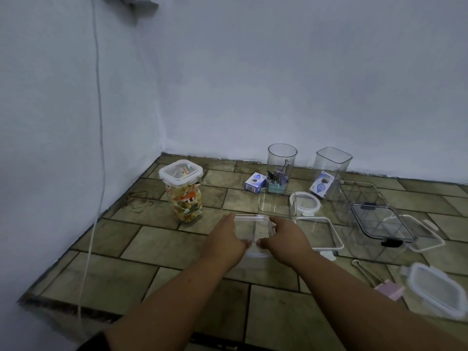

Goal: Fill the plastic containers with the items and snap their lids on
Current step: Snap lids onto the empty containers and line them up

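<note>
Single head-worn view, forward and down over the tiled floor [177,249].

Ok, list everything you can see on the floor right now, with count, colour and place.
Filled jar: 1, clear, white lid on, left.
Round canister: 1, clear, binder clips inside, back.
Square canister: 1, clear, back right.
Small boxes: 2, blue-white, beside canisters.
Round lid: 1, white, centre.
Loose square lid: 1, clear, white rim, right of hands.
Dark-rimmed lid: 1, on divided container, right.
Binder clip: 1, pink, front right.
Held container: 1, clear, centre.
Left hand, right hand: gripping it.
</note>
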